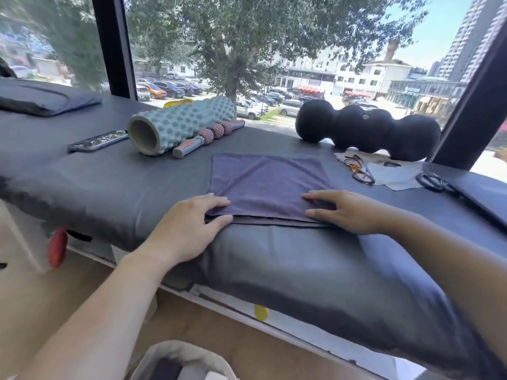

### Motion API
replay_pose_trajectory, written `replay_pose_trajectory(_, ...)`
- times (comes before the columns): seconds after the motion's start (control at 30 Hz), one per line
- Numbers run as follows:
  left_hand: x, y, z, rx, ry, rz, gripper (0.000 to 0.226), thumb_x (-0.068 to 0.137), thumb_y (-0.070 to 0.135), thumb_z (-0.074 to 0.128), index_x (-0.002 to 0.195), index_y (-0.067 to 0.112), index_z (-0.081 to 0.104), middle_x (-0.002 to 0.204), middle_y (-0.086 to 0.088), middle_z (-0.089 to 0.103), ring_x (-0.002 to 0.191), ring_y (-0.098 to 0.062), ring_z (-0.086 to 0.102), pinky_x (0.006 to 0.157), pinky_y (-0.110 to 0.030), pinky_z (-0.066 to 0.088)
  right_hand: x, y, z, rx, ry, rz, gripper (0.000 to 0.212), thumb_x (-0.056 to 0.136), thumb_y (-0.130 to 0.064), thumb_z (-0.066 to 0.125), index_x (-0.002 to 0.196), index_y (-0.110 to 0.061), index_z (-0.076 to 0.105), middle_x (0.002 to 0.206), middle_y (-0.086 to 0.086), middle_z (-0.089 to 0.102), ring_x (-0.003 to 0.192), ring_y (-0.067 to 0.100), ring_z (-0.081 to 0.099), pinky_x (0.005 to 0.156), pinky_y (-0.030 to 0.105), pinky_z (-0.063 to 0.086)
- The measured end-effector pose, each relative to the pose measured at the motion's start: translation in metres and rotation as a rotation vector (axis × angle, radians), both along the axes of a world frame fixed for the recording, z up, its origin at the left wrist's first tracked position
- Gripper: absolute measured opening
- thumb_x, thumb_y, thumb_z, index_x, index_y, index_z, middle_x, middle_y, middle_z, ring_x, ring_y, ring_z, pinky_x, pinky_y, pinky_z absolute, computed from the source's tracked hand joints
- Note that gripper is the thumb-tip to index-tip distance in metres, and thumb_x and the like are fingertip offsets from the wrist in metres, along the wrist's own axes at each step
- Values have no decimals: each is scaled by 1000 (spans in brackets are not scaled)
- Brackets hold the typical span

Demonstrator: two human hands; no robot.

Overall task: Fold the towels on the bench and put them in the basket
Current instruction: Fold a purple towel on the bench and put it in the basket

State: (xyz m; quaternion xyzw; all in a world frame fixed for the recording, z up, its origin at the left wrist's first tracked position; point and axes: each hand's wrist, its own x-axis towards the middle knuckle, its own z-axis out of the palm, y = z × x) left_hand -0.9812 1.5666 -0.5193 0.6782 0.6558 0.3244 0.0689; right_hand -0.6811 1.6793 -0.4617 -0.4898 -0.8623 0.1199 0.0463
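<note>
We flatten a purple towel (267,182) on the bench (123,187).
Our left hand (189,229) and right hand (348,212) press its near corners, fingers straight (gripping nothing).

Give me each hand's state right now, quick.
Left hand: open, fingers flat on the near left corner of the purple towel.
Right hand: open, fingers flat on the towel's near right corner.
</note>
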Motion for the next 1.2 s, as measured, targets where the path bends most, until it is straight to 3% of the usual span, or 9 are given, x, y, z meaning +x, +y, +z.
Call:
replay_pose_trajectory(0.13,-4,2,1,47,-22,-8,37,98,10,57,129,26,68,138,8,62,138,-5,46,112,-17,29,39,-17,-6,-25,123,-80,53,83,-59,68,133,-47,58,134,-22,57,124,4,52,105,25,37)
replay_pose_trajectory(0.27,0,3,-3,128,-8,10,41,97,3,58,131,23,67,142,2,58,140,-17,46,113,-16,24,47,-19,-20,128,212,-55,29,94,-35,67,121,-43,69,131,-28,61,128,0,53,107,22,37)
replay_pose_trajectory(0.5,2,-2,-1,165,46,-53,35,97,9,62,122,33,73,132,3,66,133,-24,52,109,-17,32,60,-21,-21,171,356,-110,27,100,-26,58,93,-51,68,75,-27,68,82,-1,63,69,14,42)
replay_pose_trajectory(0.63,4,-12,6,207,-13,-89,26,88,10,76,102,31,80,73,32,69,86,-4,67,69,-3,41,64,-22,-18,156,390,-130,28,96,-25,63,81,-47,67,83,-15,73,84,9,67,79,26,50)
replay_pose_trajectory(0.77,7,-15,9,204,-155,-64,21,76,19,87,88,35,82,75,11,73,72,-4,66,68,-16,47,71,-22,-18,78,333,-124,15,83,-30,79,79,-43,74,97,-32,72,98,2,68,99,36,51)
replay_pose_trajectory(0.97,29,-34,35,-21,-319,-242,7,75,31,86,78,26,81,65,2,74,54,-5,58,56,-14,41,90,-42,20,-19,6,-99,12,81,-38,80,73,-45,74,93,-34,71,100,-7,64,96,27,50)
replay_pose_trajectory(1.0,31,-32,35,17,-332,-218,9,80,34,82,76,26,80,64,1,73,49,-5,53,53,-15,39,89,-48,26,-42,-21,-125,8,79,-50,78,73,-44,75,91,-31,72,96,-7,64,93,27,51)
replay_pose_trajectory(1.07,29,-20,32,142,-261,23,18,86,39,77,73,27,77,62,5,70,49,-4,52,53,-20,42,82,-56,32,-3,-40,-195,37,76,-70,64,79,-36,78,85,-14,75,88,5,65,85,30,54)
replay_pose_trajectory(1.2,20,1,22,41,-115,441,28,82,53,74,75,26,70,72,12,67,85,-20,67,79,-35,53,41,-65,21,200,109,-162,35,84,-67,57,105,-42,71,94,-10,67,97,14,60,86,33,47)
